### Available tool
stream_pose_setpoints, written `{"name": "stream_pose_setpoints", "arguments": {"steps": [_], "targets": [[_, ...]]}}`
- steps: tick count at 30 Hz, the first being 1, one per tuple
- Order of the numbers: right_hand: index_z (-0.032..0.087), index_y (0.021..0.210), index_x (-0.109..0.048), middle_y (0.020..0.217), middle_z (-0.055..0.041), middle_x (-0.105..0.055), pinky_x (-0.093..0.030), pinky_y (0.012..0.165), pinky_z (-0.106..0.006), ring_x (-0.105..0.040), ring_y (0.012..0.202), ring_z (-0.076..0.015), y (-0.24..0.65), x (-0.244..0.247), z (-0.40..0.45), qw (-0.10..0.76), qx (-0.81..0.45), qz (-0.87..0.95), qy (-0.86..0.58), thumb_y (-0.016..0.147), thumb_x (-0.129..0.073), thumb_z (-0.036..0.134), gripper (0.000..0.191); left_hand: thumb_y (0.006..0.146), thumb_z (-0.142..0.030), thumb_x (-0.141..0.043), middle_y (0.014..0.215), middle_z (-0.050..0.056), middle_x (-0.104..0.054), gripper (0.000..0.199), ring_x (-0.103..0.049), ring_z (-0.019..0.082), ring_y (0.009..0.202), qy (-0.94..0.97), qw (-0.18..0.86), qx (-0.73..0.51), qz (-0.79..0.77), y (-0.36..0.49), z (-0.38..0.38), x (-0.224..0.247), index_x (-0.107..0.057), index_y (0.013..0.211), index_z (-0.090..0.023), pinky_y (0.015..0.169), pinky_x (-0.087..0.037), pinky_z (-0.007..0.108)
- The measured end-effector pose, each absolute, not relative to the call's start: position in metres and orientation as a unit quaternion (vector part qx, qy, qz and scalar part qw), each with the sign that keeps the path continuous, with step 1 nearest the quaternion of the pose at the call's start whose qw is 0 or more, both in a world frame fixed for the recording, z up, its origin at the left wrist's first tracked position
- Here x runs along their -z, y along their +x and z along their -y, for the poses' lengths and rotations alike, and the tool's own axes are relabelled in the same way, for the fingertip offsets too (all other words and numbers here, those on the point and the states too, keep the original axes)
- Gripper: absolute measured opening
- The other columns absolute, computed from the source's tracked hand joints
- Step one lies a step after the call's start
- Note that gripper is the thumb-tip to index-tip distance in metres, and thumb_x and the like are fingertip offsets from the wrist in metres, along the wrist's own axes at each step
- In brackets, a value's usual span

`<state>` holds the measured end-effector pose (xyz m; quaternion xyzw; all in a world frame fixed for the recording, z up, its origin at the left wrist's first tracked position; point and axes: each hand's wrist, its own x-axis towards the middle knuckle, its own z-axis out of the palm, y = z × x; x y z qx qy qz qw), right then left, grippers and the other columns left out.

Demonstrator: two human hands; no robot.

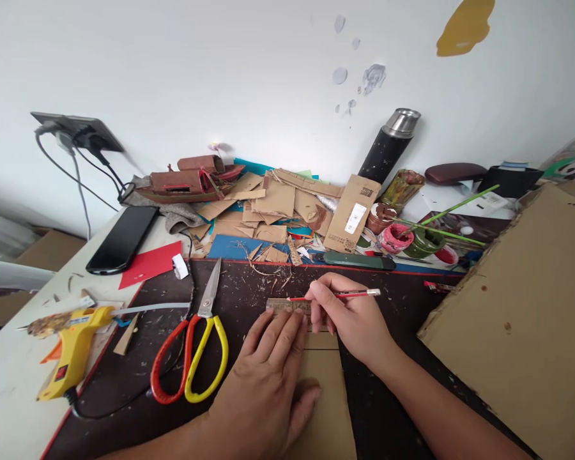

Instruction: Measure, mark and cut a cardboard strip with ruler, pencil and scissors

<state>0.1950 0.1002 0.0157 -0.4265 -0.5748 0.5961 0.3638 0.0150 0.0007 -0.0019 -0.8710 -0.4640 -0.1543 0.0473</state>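
Observation:
My right hand (pixel 357 316) grips a red pencil (pixel 345 294), whose point rests at the upper edge of a ruler (pixel 278 305). Flat on the ruler press the fingers of my left hand (pixel 271 367), stretched out with the thumb apart. Beneath both lies a strip of brown cardboard (pixel 323 396) that runs toward me and bears a dark line across it below the ruler. My fingers hide much of the ruler. Just left of my left hand lie scissors (pixel 206 306) with one red and one yellow handle.
Left are a yellow glue gun (pixel 74 345) with its cord, and a phone (pixel 123 239). Behind lie cardboard scraps (pixel 273 198), a model boat (pixel 186 182), a green cutter (pixel 359 260), open paint jars (pixel 397 237) and a black flask (pixel 386 150). A large cardboard sheet (pixel 522 306) stands right.

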Motion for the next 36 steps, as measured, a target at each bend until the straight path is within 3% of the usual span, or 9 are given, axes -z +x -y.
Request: {"name": "stream_pose_setpoints", "arguments": {"steps": [24, 36], "targets": [[0.02, 0.084, -0.066, 0.061, 0.0025, -0.065, -0.047, 0.045, -0.022, -0.061, 0.049, -0.0123, 0.1916, -0.0158, -0.1003, 0.347, -0.581, 0.581, -0.453, 0.104, -0.064, 0.064, 0.048, 0.106, -0.055, -0.057, 0.159, 0.019, -0.061, 0.071, -0.049, 0.036, 0.15, -0.868, -0.006, 0.148, 0.475, 0.014, 0.0022, 0.0079, -0.054, 0.16, -0.009, 0.13, -0.029, 0.052], [0.02, 0.086, -0.067, 0.062, 0.0018, -0.066, -0.048, 0.046, -0.022, -0.062, 0.05, -0.0127, 0.192, -0.0149, -0.0998, 0.353, -0.583, 0.578, -0.449, 0.104, -0.064, 0.066, 0.049, 0.104, -0.052, -0.06, 0.155, 0.02, -0.064, 0.07, -0.051, 0.037, 0.148, -0.87, 0.009, 0.154, 0.468, 0.0142, 0.0014, 0.0056, -0.056, 0.157, -0.005, 0.129, -0.029, 0.053]]}}
